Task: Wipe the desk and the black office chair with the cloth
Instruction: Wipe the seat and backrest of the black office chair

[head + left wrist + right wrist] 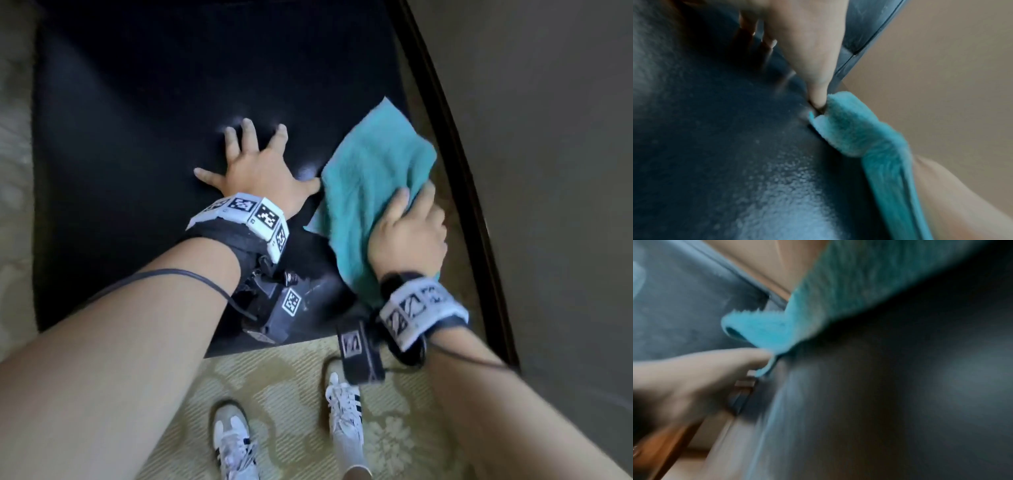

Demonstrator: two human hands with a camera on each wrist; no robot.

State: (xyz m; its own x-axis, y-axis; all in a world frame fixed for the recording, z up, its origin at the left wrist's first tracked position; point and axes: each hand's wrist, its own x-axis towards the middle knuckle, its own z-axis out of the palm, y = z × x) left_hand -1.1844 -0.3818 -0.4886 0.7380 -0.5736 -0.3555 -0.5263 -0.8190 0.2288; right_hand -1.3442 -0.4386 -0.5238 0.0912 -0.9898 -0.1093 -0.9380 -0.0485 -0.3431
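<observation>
The black office chair seat [154, 137] fills the upper head view. My left hand [260, 164] lies flat on its middle with fingers spread, holding nothing. Its thumb tip touches the edge of the teal cloth [373, 171]. The cloth lies over the seat's right edge, and my right hand [407, 226] grips its near part with curled fingers. In the left wrist view the thumb [818, 65] presses the seat [715, 129] beside the folded cloth [855, 129]. The right wrist view is blurred; the cloth [838, 288] hangs over the dark seat [900, 386].
A dark wooden edge [459, 171] runs down the right side close to the cloth, with a plain beige surface [548, 171] beyond it. Below the seat is a patterned carpet [291, 377] with my two white shoes [342, 407] on it.
</observation>
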